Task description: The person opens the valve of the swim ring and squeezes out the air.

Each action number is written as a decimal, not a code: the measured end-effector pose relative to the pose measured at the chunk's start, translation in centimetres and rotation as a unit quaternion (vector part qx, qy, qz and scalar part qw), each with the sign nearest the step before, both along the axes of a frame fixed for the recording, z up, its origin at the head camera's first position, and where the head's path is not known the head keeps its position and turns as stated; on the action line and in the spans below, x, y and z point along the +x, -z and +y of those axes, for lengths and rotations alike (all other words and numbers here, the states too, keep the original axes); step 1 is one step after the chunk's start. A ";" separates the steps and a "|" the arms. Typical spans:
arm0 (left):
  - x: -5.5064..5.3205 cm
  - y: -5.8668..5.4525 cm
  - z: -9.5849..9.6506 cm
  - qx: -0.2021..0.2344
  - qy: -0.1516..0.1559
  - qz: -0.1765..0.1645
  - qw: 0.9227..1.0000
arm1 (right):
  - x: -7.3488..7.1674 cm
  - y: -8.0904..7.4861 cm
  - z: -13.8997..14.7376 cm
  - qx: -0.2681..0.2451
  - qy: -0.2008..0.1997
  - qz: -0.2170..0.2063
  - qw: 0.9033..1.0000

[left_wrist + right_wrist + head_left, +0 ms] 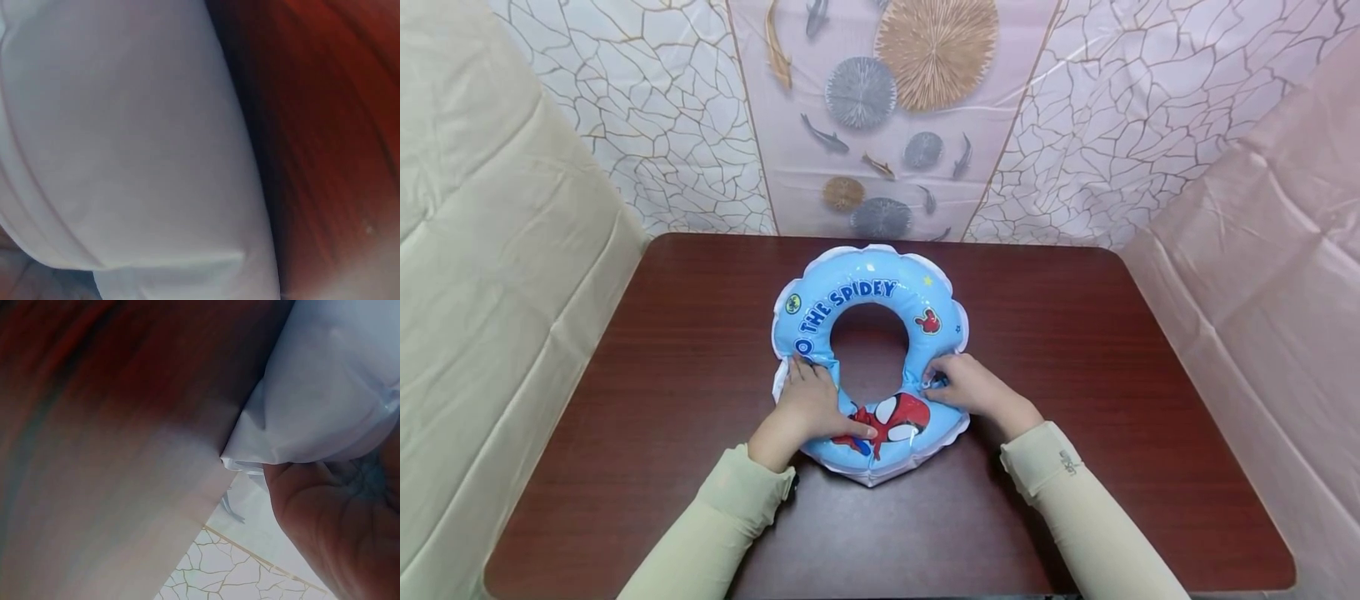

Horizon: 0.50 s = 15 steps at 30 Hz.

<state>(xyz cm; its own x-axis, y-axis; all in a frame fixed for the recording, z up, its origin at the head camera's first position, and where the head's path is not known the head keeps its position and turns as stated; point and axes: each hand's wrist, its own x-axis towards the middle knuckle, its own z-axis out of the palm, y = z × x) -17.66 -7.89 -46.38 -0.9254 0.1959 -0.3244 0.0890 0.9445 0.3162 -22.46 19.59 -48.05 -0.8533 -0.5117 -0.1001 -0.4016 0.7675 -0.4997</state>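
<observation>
An inflated light-blue swim ring (865, 271) with a scalloped white edge lies on the table, lettering on its far part and a red masked cartoon figure on its near part. My left hand (808, 404) rests on the ring's left side, fingers extended and thumb across the figure. On the right side, my right hand (966, 383) has thumb and forefinger bent around a small clear valve (927, 384), partly hidden by the fingers. The pale side of the ring (125, 144) fills much of the left wrist view. In the right wrist view the right palm (331, 519) is beside the ring.
The brown wooden table (685, 308) has rounded corners and extends around the ring. A patterned wall covering (662, 108) stands behind it. Padded cream panels (490, 250) flank the table on both sides.
</observation>
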 end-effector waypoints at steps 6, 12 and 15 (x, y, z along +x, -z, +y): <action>0.1 0.2 0.1 -0.012 0.000 0.022 1.000 | 0.0 0.1 0.2 0.000 0.000 0.009 1.000; 0.8 0.8 -0.4 0.001 -0.027 0.096 0.995 | 0.3 0.3 0.5 -0.019 -0.020 0.038 0.999; 0.8 0.7 -0.8 0.000 -0.033 0.117 0.993 | 0.8 0.1 0.8 -0.037 -0.036 0.078 0.996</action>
<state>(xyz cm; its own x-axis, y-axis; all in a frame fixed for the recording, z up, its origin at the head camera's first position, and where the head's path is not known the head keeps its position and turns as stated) -16.85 -8.73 -47.07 -0.9861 0.1328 -0.1001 0.0983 0.9509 0.2934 -21.64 20.42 -48.19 -0.8165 -0.5729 0.0708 -0.5309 0.6972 -0.4817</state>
